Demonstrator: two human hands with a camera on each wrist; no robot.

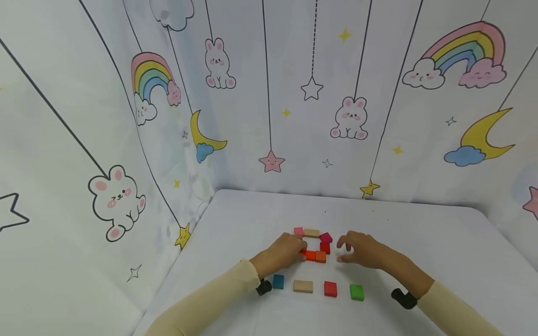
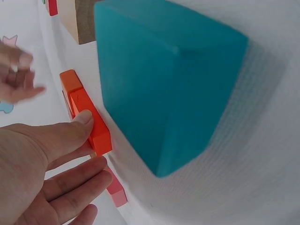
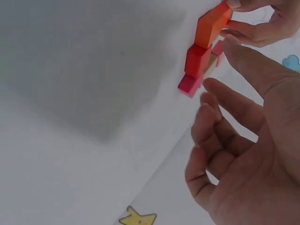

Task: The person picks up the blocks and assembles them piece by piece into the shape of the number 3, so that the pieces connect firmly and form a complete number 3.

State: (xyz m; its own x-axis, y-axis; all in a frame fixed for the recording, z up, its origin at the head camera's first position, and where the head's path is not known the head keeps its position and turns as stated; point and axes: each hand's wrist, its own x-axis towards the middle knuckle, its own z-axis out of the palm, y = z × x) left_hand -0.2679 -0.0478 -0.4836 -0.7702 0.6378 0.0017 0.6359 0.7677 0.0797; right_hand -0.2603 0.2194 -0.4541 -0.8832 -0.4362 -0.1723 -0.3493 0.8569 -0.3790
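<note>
My left hand (image 1: 287, 250) pinches an orange-red block (image 2: 93, 123) between thumb and index finger, at the near left of a small ring of blocks. Against that block's right end sits an orange block (image 1: 321, 257). A red block (image 1: 325, 248) and a magenta block (image 1: 326, 237) form the ring's right side. Along the far side lie a natural wood block (image 1: 312, 233) and a pink block (image 1: 299, 231). My right hand (image 1: 359, 249) hovers just right of the ring, fingers loosely bent and holding nothing; in the right wrist view the palm (image 3: 248, 183) shows.
Nearer to me is a spaced row: a blue block (image 1: 278, 282), another wood block (image 1: 303, 286), another red block (image 1: 330, 289) and a green block (image 1: 357, 292). All lie on a white-covered table (image 1: 252, 210). A patterned curtain (image 1: 244, 116) hangs behind and at the left.
</note>
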